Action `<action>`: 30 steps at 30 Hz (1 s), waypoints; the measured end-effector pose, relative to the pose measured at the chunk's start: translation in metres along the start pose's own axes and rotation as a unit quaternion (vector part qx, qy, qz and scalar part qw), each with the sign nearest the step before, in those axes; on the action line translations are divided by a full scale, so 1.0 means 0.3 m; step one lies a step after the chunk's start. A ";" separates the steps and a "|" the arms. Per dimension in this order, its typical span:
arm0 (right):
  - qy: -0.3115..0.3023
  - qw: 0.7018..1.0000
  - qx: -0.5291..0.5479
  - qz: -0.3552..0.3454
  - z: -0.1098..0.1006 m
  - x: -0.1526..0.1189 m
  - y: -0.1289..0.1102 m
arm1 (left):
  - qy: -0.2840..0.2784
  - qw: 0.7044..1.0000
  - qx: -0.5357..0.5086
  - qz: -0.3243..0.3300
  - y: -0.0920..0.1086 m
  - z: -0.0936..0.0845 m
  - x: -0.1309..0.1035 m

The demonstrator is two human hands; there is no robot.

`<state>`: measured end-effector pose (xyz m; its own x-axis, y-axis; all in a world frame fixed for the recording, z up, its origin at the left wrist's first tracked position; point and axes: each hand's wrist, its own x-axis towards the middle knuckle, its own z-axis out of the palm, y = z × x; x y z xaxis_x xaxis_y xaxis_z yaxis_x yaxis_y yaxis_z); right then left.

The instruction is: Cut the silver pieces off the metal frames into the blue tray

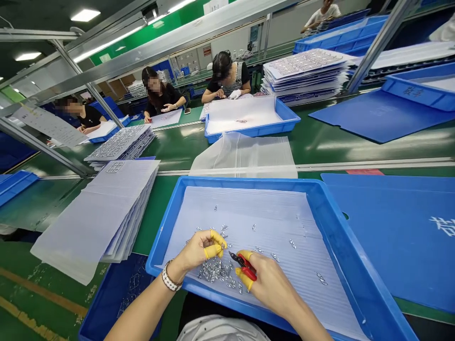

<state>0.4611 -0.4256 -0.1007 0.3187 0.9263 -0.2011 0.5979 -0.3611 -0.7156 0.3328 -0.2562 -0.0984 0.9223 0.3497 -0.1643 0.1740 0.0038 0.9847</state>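
Observation:
My left hand [201,248], with yellow finger cots on its fingers, pinches a small shiny metal part [222,246] above a blue tray [322,227]. My right hand [268,277], also in yellow finger cots, grips red-handled nippers [247,266]. Their dark jaws point toward the left fingers, a little apart from them. Below both hands lies a heap of small silvery parts [215,271] on a white foam sheet [270,206]. Several more such parts are scattered across the sheet, including one [321,278] at the right.
White foam sheets [106,203] are stacked left of the tray, with a metal frame [115,166] on top. A blue board [401,227] lies to the right. Beyond, another blue tray [254,128] stands on the green bench. Several people [227,78] work across it. A blue bin [117,293] sits lower left.

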 end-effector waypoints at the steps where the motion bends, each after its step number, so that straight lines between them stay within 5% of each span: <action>1: -0.001 1.000 0.002 0.004 -0.002 0.001 0.001 | 0.004 1.000 -0.002 0.001 -0.005 -0.001 0.001; 13: 0.021 0.998 -0.053 -0.003 -0.008 0.011 -0.010 | 0.017 0.990 0.107 0.093 0.005 -0.015 -0.016; 30: 0.087 0.992 -0.088 -0.023 0.009 0.008 -0.002 | 0.023 0.987 0.119 0.102 -0.006 -0.016 -0.006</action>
<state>0.4594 -0.4228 -0.1025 0.4003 0.9154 -0.0419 0.7292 -0.3459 -0.5905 0.3292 -0.2522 -0.0996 0.9307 0.3629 0.0448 0.0669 -0.2894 0.9549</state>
